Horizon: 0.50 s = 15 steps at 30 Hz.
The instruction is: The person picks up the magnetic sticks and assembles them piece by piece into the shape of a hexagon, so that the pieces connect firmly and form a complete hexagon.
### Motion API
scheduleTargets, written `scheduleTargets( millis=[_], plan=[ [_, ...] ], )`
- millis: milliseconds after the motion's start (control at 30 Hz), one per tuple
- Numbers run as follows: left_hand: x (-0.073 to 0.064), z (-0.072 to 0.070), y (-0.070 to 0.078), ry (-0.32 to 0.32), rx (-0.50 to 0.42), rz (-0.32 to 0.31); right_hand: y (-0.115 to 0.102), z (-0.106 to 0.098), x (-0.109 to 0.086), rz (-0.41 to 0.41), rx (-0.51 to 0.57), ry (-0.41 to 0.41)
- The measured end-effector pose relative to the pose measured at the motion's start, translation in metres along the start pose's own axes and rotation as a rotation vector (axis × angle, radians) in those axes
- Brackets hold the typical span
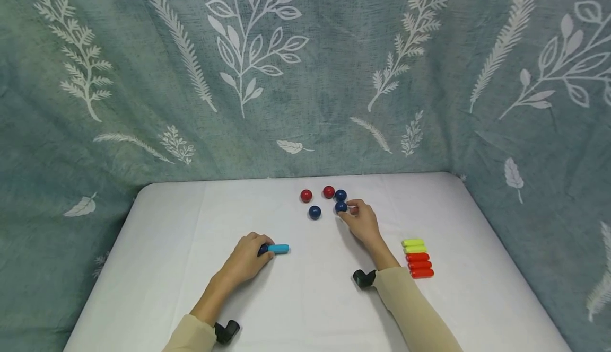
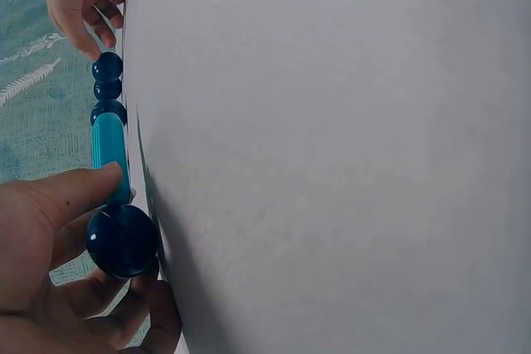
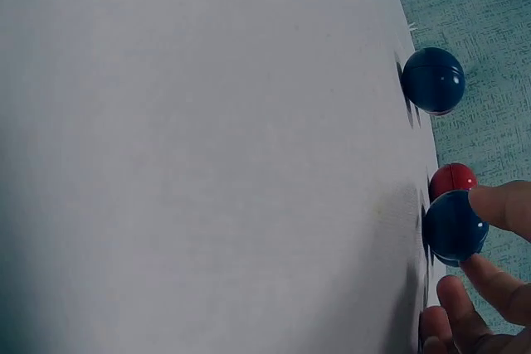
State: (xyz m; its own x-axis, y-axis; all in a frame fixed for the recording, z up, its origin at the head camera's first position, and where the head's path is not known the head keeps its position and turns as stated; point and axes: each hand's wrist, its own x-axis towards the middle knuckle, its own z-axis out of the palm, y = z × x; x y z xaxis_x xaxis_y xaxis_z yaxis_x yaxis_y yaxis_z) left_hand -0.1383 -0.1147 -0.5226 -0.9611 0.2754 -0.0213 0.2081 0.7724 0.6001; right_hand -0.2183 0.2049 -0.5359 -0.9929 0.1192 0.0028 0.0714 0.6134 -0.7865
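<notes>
My left hand (image 1: 249,256) holds a light blue rod (image 1: 279,248) with a dark blue ball (image 2: 123,240) at its near end. The thumb lies along the rod and the fingers curl about the ball, close over the white table. Farther back, my right hand (image 1: 364,223) pinches another dark blue ball (image 3: 455,225) between thumb and fingertip. Just behind that one sits a second blue ball (image 1: 340,195), with a red ball (image 1: 328,192) at its left. A third loose blue ball (image 1: 314,212) and another red ball (image 1: 306,196) lie left of the right hand.
Right of my right forearm, two yellow-green rods (image 1: 413,249) and several red rods (image 1: 419,265) lie in a stacked row. The white table (image 1: 162,246) has rounded far corners, and a green leaf-patterned cloth (image 1: 324,103) hangs behind it. Each wrist carries a small black camera (image 1: 364,278).
</notes>
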Motion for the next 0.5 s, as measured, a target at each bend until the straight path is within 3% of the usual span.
scheduleTargets(
  millis=[500],
  plan=[
    [0.0022, -0.0048, -0.0003, -0.004, -0.004, 0.02, -0.0096, 0.003, 0.0041, 0.066, -0.054, -0.022]
  ],
)
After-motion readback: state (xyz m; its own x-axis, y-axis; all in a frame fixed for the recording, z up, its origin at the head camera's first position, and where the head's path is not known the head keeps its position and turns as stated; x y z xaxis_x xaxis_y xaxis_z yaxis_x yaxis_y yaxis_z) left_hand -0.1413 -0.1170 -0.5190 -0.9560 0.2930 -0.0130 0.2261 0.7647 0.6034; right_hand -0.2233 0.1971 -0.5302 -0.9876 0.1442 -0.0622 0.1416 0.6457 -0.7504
